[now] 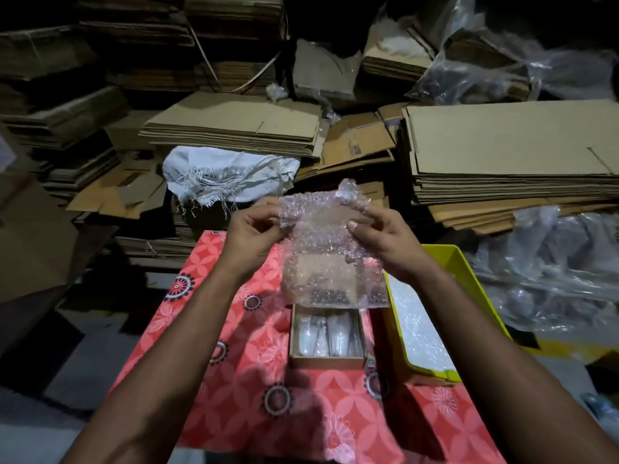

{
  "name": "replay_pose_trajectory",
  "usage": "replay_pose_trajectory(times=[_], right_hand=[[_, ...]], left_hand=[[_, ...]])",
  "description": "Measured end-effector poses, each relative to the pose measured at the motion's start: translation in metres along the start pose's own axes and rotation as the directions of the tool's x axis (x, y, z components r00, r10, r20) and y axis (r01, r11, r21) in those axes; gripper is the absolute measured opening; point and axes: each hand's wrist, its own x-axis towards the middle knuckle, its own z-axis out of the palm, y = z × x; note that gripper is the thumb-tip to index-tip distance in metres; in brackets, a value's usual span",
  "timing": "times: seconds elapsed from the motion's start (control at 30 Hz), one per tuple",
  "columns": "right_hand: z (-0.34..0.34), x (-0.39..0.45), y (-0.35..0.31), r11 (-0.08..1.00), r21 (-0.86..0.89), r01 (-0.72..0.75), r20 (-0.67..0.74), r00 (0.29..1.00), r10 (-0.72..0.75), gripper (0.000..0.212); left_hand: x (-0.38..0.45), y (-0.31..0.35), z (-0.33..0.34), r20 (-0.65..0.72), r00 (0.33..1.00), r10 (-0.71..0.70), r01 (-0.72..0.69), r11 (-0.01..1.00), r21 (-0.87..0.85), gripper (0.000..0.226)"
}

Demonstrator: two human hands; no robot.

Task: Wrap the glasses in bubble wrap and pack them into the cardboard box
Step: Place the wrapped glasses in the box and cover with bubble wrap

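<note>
We hold a sheet of bubble wrap (330, 249) up over the bench (234, 329), our left hand (253, 234) pinching its left edge and our right hand (382, 237) pinching its right. Below it, the open box (326, 358) sits on the red cloth with wrapped glasses (326, 333) inside. A yellow tray (464, 272) stands just right of the box, holding more wrap.
</note>
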Motion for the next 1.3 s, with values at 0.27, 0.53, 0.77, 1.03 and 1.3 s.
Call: replay_pose_trajectory(times=[0.27,0.53,0.77,1.03,1.3], right_hand=[[-0.002,0.007,-0.013,0.999,0.051,-0.004,-0.017,1.000,0.005,0.041],[0.000,0.017,-0.017,0.963,0.259,0.068,-0.136,0.990,-0.033,0.039],[-0.008,-0.008,-0.018,0.942,-0.185,0.281,0.218,0.946,-0.240,0.048],[-0.019,0.000,0.012,0.994,0.075,0.081,-0.172,0.983,-0.067,0.016],[0.002,0.000,0.025,0.990,-0.018,-0.137,-0.077,0.988,0.135,0.040]], left_hand=[[0.007,0.008,-0.001,0.150,0.971,0.186,-0.221,0.937,0.270,0.032],[0.001,-0.011,0.005,0.018,1.000,0.017,-0.019,0.990,0.137,0.053],[0.002,-0.014,0.014,-0.121,0.959,-0.256,0.221,0.944,-0.246,0.054],[0.012,-0.007,0.024,-0.069,0.962,-0.266,0.214,0.884,-0.416,0.059],[0.020,-0.004,0.028,0.091,0.948,-0.306,0.301,0.763,-0.572,0.019]])
